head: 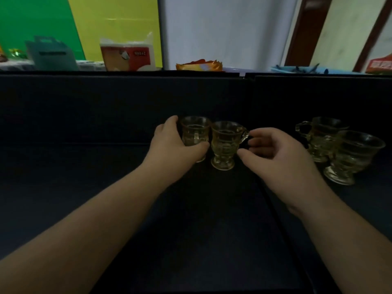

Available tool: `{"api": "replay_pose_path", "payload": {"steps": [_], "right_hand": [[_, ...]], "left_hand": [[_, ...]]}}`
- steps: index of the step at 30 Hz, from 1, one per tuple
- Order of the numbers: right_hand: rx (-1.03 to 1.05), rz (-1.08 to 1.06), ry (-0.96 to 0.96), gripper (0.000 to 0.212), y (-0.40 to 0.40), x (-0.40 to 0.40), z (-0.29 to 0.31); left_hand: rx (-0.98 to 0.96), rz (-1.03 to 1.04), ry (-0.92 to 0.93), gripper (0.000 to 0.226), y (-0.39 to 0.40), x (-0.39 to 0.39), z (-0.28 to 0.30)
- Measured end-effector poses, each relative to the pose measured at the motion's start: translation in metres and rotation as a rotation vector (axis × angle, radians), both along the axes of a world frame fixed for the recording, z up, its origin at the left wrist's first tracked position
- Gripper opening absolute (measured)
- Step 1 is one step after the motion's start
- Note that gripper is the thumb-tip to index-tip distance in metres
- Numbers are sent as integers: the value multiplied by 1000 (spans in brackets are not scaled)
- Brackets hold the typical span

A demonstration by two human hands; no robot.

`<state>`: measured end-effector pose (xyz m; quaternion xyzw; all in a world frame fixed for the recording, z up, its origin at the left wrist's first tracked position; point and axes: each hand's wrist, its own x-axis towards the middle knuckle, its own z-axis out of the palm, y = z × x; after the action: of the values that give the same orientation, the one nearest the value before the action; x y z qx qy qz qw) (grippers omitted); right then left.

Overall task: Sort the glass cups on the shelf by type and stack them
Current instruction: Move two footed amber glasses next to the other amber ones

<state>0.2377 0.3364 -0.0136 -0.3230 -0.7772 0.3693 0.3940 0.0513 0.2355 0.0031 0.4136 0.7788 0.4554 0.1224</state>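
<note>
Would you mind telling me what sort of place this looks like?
Probably a makeshift indoor work or storage room, not a tidy kitchen. Glass cups stand on a dark shelf, packets and a red-and-white bag crowd the ledge behind, and green and yellow boards lean against the wall.

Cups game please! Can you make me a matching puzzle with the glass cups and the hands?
Things:
1. left hand
2. right hand
3. middle cup
4. far-right cup

States:
A. stands alone between both hands, handle pointing right
B. grips a cup
C. stands at the right, beside another cup
D. fingers curled near a handle, holding nothing

Pairs: 1-B, 2-D, 3-A, 4-C
</note>
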Motion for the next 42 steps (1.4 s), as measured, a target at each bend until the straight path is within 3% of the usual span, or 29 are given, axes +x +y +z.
{"api": "replay_pose_path", "payload": {"steps": [3, 7, 12, 16, 20, 23, 29, 35, 42], "right_hand": [[-16, -54, -58, 47, 6, -22, 0], [-59, -80, -111, 53, 14, -39, -4], [-144, -120, -126, 64, 20, -55, -10], [-204, -107, -99, 83, 21, -70, -16], [-261, -87, -36, 53, 17, -75, -17], [-277, -95, -8, 42, 11, -71, -13], [-281, -117, 47, 63, 2, -53, 3], [-211, -64, 136, 41, -9, 10, 13], [-205, -16, 165, 38, -11, 121, 11]], "left_hand": [[-19, -42, -120, 111, 14, -11, 2], [31, -114, -180, 107, 22, -12, -6], [74, -141, -147, 40, 30, -12, -15], [96, -126, -141, 42, 30, -15, -18], [100, -100, -149, 31, 26, -22, -21], [82, -72, -186, 59, 20, -26, -21], [87, -70, -181, 58, 6, -21, -13], [155, -160, -85, 55, -3, 21, 1], [218, -281, -71, 44, 6, 112, 2]]}}
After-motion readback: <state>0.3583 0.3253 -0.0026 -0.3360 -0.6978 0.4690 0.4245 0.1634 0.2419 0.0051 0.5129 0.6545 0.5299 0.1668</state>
